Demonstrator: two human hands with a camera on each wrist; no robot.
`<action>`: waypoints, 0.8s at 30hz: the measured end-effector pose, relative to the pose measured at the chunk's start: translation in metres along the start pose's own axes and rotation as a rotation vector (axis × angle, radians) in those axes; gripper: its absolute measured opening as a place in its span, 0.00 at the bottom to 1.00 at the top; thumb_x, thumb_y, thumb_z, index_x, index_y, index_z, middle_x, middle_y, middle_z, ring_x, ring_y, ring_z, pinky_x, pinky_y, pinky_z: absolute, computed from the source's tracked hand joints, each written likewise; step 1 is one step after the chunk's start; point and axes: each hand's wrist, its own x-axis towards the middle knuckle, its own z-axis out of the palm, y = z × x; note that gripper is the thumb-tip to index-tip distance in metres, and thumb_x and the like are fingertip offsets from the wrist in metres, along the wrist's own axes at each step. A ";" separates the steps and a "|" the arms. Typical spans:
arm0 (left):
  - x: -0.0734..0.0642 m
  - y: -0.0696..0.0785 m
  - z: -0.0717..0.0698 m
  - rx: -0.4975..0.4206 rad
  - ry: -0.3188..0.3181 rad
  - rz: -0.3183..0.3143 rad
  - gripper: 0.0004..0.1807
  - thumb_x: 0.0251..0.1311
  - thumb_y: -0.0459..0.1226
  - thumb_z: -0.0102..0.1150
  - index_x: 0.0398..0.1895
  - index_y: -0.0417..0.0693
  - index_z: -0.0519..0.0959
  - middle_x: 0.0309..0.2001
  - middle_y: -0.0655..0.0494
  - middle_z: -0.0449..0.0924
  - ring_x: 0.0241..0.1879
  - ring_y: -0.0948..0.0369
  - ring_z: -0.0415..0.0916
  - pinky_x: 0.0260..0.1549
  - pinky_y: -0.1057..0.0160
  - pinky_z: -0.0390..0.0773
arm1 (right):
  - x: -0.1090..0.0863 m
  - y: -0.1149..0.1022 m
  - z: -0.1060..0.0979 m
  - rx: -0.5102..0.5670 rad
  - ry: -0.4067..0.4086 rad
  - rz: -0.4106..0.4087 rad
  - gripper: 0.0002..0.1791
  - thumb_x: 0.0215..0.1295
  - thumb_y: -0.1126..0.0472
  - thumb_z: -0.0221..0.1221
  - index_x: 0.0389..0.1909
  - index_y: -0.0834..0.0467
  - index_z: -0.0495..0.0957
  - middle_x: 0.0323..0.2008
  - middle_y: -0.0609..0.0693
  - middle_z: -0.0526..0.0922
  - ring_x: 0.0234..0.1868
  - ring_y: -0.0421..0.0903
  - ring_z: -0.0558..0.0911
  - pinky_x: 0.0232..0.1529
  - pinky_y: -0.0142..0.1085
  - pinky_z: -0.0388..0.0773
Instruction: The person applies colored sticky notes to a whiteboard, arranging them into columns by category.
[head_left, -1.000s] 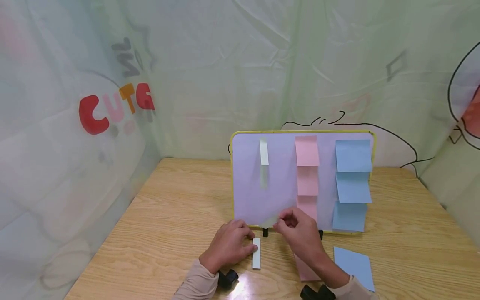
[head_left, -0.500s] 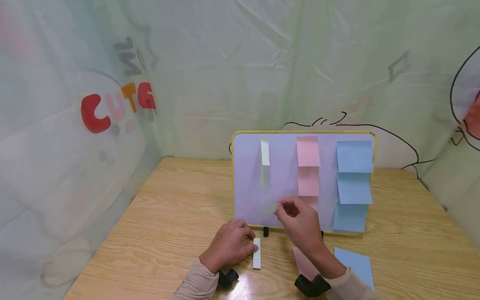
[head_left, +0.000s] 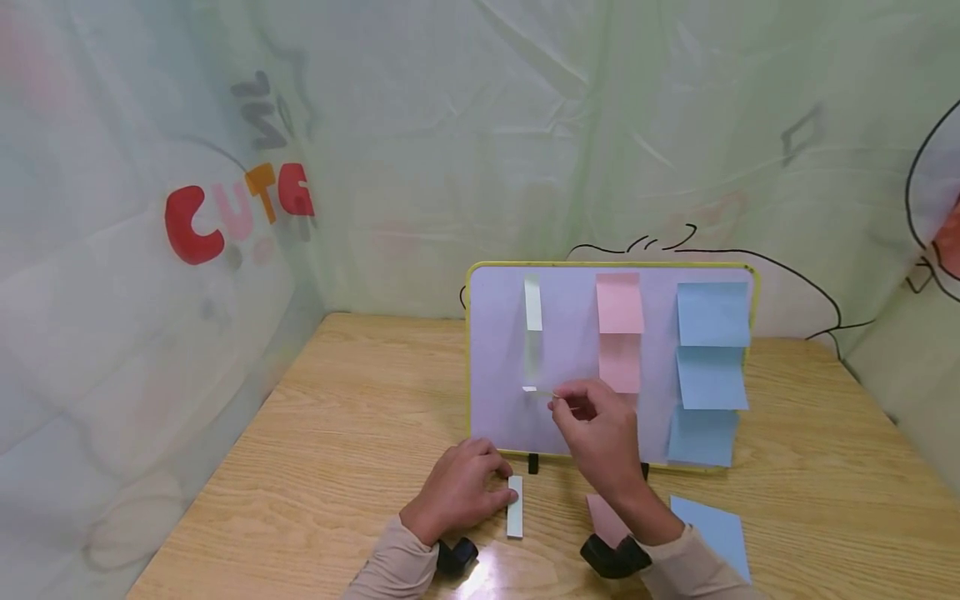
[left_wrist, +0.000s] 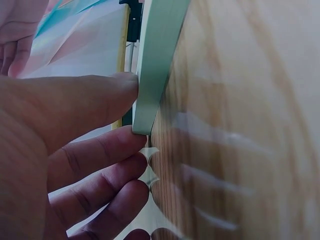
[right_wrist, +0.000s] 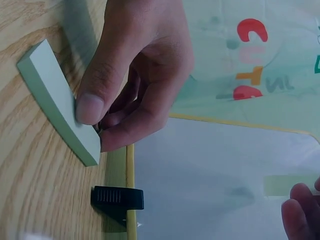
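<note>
In the head view my right hand (head_left: 598,425) pinches a narrow pale green sticky note (head_left: 531,389) by one end, before the lower left part of a whiteboard (head_left: 502,417). The note's free end points left; in the right wrist view the note (right_wrist: 277,185) shows flat and pale, with fingertips at its edge. My left hand (head_left: 463,483) rests on the table, holding a thick pad of pale green sticky notes (head_left: 515,508). In the left wrist view its thumb lies against the pad (left_wrist: 155,65) and its index fingertip is at the near end.
On the board hang a column of pale green notes (head_left: 533,304), a pink column (head_left: 619,304) and a blue column (head_left: 712,315). A pink pad (head_left: 606,521) and a blue pad (head_left: 712,533) lie on the table (head_left: 337,433). A black foot (head_left: 533,463) supports the board.
My right hand has risen along the board with the green note, which now appears nearly edge-on below the green column. My left hand stays on the pad.
</note>
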 end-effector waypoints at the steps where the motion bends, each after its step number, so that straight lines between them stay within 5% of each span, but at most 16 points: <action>1: 0.000 0.000 0.000 0.002 -0.001 0.001 0.11 0.55 0.50 0.71 0.37 0.57 0.87 0.37 0.66 0.77 0.39 0.66 0.73 0.39 0.66 0.73 | 0.000 0.000 0.000 -0.003 0.009 -0.024 0.04 0.62 0.69 0.65 0.38 0.61 0.83 0.35 0.49 0.83 0.33 0.40 0.84 0.35 0.35 0.82; 13: 0.000 0.001 -0.002 -0.001 -0.006 0.001 0.12 0.55 0.51 0.71 0.37 0.57 0.88 0.36 0.66 0.76 0.36 0.66 0.72 0.37 0.67 0.72 | -0.002 0.004 0.008 -0.056 0.083 -0.296 0.12 0.53 0.76 0.68 0.38 0.61 0.85 0.39 0.49 0.85 0.34 0.42 0.85 0.38 0.32 0.82; 24: 0.003 -0.001 -0.003 -0.020 0.013 -0.011 0.10 0.61 0.50 0.66 0.38 0.57 0.88 0.35 0.67 0.79 0.36 0.68 0.75 0.35 0.68 0.74 | -0.008 0.008 0.017 -0.068 0.060 -0.370 0.13 0.51 0.76 0.69 0.38 0.63 0.84 0.40 0.53 0.84 0.35 0.45 0.84 0.37 0.39 0.84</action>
